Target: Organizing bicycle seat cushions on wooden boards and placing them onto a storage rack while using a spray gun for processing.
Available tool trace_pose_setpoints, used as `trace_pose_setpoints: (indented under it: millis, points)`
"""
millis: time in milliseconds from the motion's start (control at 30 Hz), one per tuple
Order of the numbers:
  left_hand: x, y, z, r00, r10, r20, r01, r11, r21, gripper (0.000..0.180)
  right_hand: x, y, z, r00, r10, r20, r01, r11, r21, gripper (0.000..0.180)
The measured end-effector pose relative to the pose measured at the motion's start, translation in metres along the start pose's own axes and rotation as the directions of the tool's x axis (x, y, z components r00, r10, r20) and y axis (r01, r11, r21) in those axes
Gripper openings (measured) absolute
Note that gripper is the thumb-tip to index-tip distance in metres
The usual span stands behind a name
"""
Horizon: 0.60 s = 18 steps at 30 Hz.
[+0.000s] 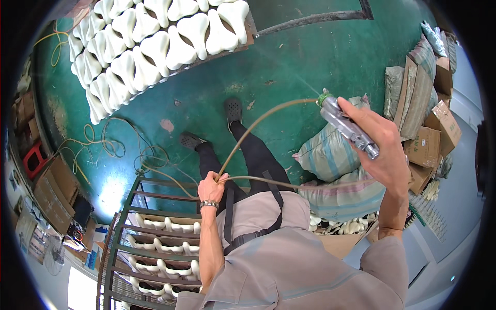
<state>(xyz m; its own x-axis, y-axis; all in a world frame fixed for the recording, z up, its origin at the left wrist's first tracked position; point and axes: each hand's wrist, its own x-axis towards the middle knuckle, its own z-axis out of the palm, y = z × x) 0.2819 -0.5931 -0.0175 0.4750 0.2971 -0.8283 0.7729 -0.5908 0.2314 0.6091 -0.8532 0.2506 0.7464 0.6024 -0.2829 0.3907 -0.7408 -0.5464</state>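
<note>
My right hand [380, 142] is raised at the right and closed around a silver spray gun [341, 121] with a green nozzle ring. A thin, faint streak of spray runs up and left from its nozzle. From near the nozzle end, a tan hose [263, 117] curves down to my left hand [212, 187], whose fingers are closed on it in front of my waist. A second stretch of hose [289, 184] runs right from that same hand. At the upper left, rows of white saddle-shaped pieces [191, 36] cover a raised board, apart from both hands.
A dark metal rack [165, 195] with more white pieces stands at lower left. Loose hose coils [113, 147] lie on the green floor [310, 57]. Striped sacks [325, 150] and cardboard boxes [423, 147] are piled at the right. A curved metal bar [310, 20] crosses the top.
</note>
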Motion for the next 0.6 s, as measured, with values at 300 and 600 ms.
trace_pose_setpoints:
  millis: [300, 600]
  points:
    - [-0.009, 0.006, 0.010, 0.998, 0.053, 0.017, -0.054, 0.997, 0.056, 0.048, 0.023, -0.013, 0.012, 0.994, -0.004, -0.113, 0.004, 1.000, 0.002, 0.067]
    - [-0.007, 0.000, 0.015, 1.000, 0.011, -0.009, -0.011, 1.000, -0.002, 0.052, 0.015, -0.022, 0.017, 0.994, -0.080, -0.067, 0.081, 0.997, 0.012, 0.081]
